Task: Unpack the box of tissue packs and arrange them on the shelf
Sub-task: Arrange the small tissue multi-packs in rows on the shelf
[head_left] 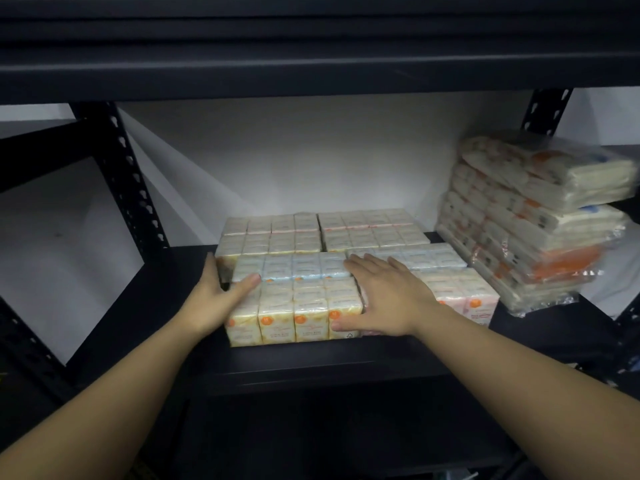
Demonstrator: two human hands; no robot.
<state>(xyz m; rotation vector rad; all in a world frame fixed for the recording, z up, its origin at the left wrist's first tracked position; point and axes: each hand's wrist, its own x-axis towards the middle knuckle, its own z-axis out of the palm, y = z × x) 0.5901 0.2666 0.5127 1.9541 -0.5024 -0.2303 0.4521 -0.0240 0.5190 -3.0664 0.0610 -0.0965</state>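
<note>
The matte black metal shelf [346,362] carries a near cream-yellow plastic-wrapped tissue bundle [294,306] bearing orange round marks, a pale pink bundle [464,296] right, pale blue-white packs [298,265] behind, and a far-right cream-and-orange flat-pack stack [533,223].

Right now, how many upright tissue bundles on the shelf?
4: back-left bundle, back-right bundle, front-left bundle between both hands, front-right bundle. Side stack excluded; more may be hidden.
</note>
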